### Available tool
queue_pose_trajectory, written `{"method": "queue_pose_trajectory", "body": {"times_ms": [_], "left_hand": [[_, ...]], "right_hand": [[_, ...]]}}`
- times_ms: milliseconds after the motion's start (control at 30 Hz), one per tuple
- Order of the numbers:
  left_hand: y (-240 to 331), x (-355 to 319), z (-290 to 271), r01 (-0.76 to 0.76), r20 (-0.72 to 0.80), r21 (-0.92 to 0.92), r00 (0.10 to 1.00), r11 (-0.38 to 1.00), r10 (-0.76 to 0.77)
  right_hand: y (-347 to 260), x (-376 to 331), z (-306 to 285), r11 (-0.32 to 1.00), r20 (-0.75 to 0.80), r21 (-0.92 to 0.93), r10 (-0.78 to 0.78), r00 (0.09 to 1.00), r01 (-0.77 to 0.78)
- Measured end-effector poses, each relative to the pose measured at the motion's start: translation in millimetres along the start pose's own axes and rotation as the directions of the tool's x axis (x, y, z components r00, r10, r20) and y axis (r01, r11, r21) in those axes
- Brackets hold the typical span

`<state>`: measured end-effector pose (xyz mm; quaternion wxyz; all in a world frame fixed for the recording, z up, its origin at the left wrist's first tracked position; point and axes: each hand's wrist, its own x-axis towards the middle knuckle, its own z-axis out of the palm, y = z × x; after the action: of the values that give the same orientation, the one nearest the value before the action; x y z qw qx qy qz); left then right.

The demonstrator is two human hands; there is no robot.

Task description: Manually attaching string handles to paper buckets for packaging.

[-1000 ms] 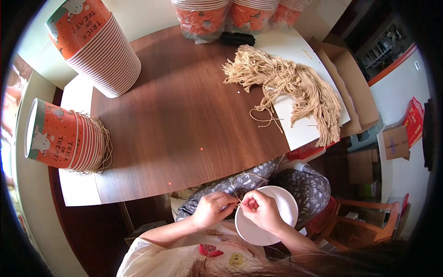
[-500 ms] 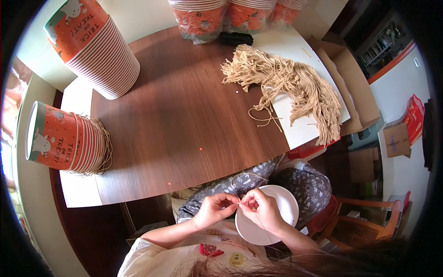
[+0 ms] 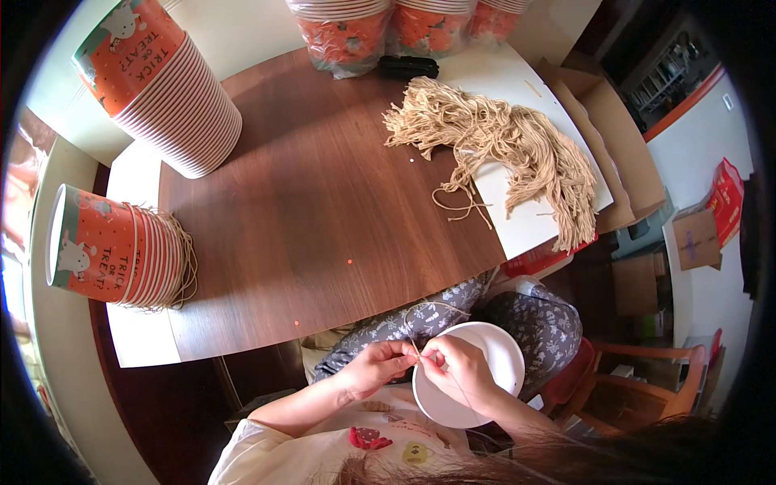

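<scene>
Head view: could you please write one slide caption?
Left hand and right hand pinch thin cord near a white round container, beside a table with tan cords and orange cups.

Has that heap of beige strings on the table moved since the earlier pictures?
No. The heap of strings lies the same way across the table's white panel; both shift slightly together in the picture, which suggests the camera moved.

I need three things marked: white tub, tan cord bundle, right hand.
White tub [image 3: 507, 360], head view: inside, right of the hand.
Tan cord bundle [image 3: 519, 144], head view: middle strands.
Right hand [image 3: 458, 369], head view: back of hand.
</scene>
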<state>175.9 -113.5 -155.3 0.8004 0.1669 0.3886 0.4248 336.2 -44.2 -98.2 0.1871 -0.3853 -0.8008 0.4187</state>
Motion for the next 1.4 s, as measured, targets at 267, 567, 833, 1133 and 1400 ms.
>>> {"method": "queue_pose_trajectory", "body": {"times_ms": [267, 567, 833, 1133, 1400], "left_hand": [[3.2, 1.1, -3.3, 0.251, 0.119, -0.361, 0.968, 0.898, -0.223], [5.6, -3.1, 4.9, 0.178, -0.048, -0.146, 0.981, 0.973, -0.187], [-1.9, -6.9, 6.9, -0.245, -0.069, 0.469, 0.948, 0.849, 0.312], [12.3, -9.1, 13.5, -0.384, 0.088, 0.778, 0.85, 0.497, 0.52], [-7.6, -1.5, -1.2, -0.331, -0.023, 0.139, 0.941, 0.933, 0.337]], "right_hand": [[2.3, -2.0, 3.0, 0.966, -0.021, -0.159, -0.211, 0.977, 0.205], [1.6, -0.4, -0.1, 0.976, -0.016, -0.111, -0.191, 0.981, 0.188], [8.1, 0.7, -7.3, 0.904, 0.183, 0.355, 0.184, 0.966, -0.24], [2.0, 10.7, -14.0, 0.859, 0.254, 0.444, 0.151, 0.955, -0.254], [5.3, 24.9, -20.6, 0.889, 0.308, -0.301, -0.251, 0.918, 0.344]]}}
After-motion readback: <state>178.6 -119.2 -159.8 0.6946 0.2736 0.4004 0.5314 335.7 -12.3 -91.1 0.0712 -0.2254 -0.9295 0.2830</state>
